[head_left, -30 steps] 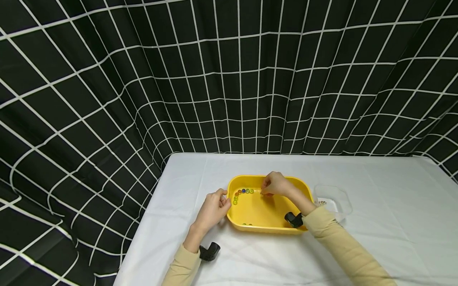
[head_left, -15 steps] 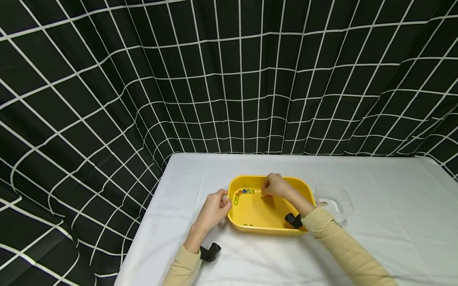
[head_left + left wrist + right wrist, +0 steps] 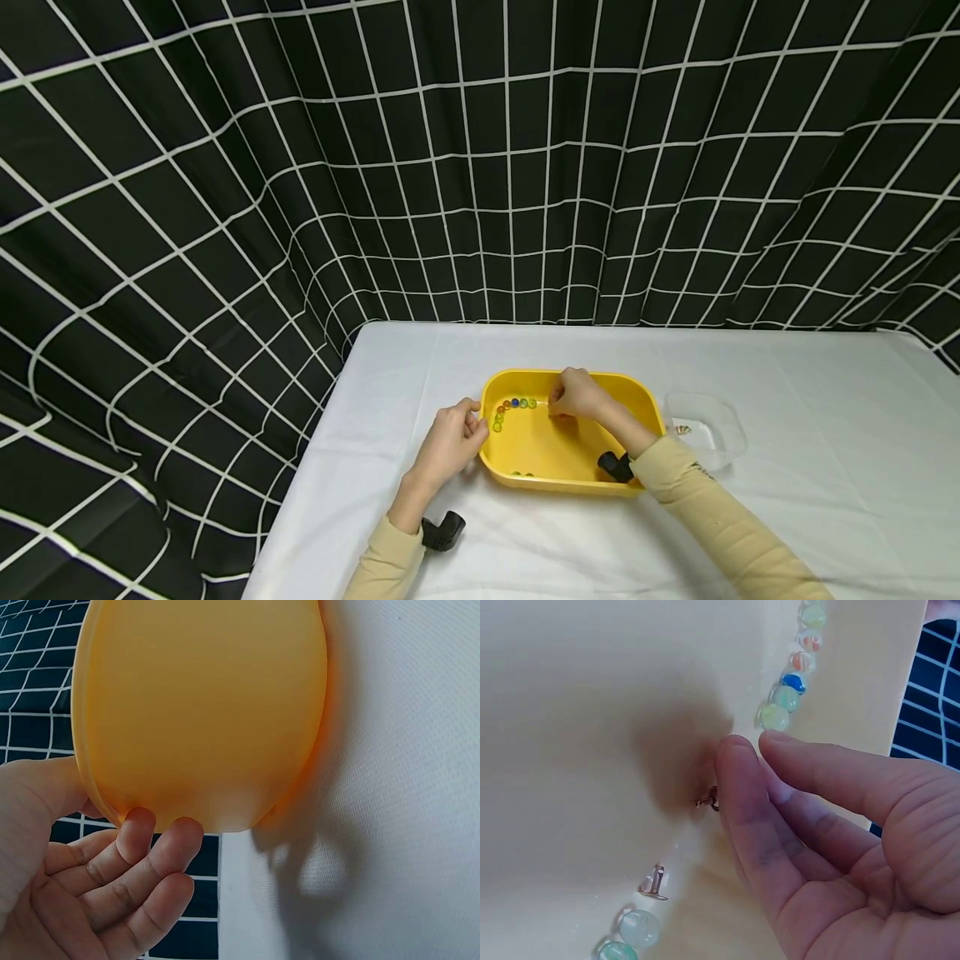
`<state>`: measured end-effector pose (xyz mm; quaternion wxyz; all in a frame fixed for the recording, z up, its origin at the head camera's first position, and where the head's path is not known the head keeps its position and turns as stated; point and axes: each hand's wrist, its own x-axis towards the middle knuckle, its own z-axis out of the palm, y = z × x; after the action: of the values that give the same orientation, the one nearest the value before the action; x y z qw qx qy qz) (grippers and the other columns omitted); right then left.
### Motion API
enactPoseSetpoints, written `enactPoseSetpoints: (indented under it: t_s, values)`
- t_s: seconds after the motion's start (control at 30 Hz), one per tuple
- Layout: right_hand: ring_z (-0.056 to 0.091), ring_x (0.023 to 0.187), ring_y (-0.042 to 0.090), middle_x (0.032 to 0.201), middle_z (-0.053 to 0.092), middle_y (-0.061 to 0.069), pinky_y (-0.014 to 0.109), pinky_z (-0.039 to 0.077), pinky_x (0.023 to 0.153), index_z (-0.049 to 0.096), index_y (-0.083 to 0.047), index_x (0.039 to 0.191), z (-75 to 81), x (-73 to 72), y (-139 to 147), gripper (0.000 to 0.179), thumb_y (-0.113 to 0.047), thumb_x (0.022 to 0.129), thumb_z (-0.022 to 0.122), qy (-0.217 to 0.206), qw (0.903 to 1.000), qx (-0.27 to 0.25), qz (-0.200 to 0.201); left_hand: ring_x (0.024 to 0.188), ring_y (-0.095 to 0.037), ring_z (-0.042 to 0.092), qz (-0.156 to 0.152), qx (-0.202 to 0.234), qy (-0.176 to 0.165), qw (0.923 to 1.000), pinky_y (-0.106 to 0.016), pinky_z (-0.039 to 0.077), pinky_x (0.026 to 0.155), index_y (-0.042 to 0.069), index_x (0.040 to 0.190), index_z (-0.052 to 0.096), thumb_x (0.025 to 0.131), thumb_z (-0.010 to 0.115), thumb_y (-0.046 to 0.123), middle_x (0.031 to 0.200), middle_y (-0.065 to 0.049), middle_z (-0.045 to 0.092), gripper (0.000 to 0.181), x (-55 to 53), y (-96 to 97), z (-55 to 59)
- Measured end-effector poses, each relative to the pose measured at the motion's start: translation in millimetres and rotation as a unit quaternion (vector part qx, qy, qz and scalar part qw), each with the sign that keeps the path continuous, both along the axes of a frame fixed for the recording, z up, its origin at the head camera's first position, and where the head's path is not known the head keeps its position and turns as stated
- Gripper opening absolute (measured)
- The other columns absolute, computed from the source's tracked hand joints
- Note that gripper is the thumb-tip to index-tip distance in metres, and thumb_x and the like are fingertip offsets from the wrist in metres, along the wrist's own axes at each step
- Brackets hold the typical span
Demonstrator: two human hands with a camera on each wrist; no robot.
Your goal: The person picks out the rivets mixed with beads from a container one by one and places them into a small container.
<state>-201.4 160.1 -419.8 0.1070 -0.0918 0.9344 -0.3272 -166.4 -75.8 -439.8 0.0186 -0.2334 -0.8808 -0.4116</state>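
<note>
My left hand (image 3: 448, 442) grips the left end of a yellow plastic tub (image 3: 525, 482). In the left wrist view its thumb goes over the rim and curled fingers (image 3: 176, 840) touch the outer wall. My right hand (image 3: 581, 393) reaches into the tub by the far wall, thumb and forefinger tips nearly together. Whatever may lie between those tips is hidden. Behind the forefinger, in the right wrist view, a small coppery metal piece (image 3: 706, 801) is partly covered. A second metal piece (image 3: 655, 885), pin-like with a flat head, stands close to a pale glass marble (image 3: 640, 928).
A curved row of marbles, one of them blue (image 3: 515, 402), follows the tub's far left corner. Two greenish marbles (image 3: 529, 475) show by the near wall. Right of the tub, a clear plastic container (image 3: 720, 425) holds small metal pieces (image 3: 682, 430). White cloth (image 3: 825, 450) covers the table.
My right hand stays at the same spot by the far wall, its fingers shifting only slightly. My left hand keeps its grip on the rim. The whole view has drifted a little.
</note>
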Motion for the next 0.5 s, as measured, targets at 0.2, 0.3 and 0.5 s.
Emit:
enactPoseSetpoints:
  t_s: [0.2,0.3,0.5]
  values:
    - [0.043,0.046,0.01,0.049,0.052,0.002,0.02,0.036,0.048,0.062,0.0,0.06,-2.9,-0.2,0.1,0.012,0.004,0.071,0.067,0.0,1.0,-0.005,0.004,0.049,-0.004,0.045,0.001,0.001,-0.002,1.0,-0.018,0.043,0.045,-0.01,0.109,0.058,0.087,0.056,0.007,0.065,0.004,0.051,0.028,-0.1,0.3,-0.3]
    - [0.043,0.045,0.009,0.048,0.049,-0.001,0.019,0.034,0.046,0.061,-0.001,0.059,-4.4,-0.1,0.3,0.013,0.005,0.07,0.065,-0.003,0.9999,-0.009,0.008,0.049,-0.004,0.045,0.001,0.0,-0.001,1.0,-0.018,0.043,0.046,-0.01,0.109,0.058,0.086,0.056,0.007,0.065,0.004,0.051,0.028,-0.3,0.4,-0.6]
    - [0.041,0.043,0.007,0.045,0.046,-0.004,0.018,0.031,0.045,0.06,0.0,0.056,-5.2,-0.9,1.9,0.014,0.005,0.069,0.062,0.009,0.9994,-0.005,0.034,0.05,-0.004,0.045,0.001,0.0,-0.002,1.0,-0.018,0.043,0.047,-0.011,0.108,0.058,0.086,0.056,0.007,0.065,0.004,0.051,0.028,-0.8,-0.1,0.6]
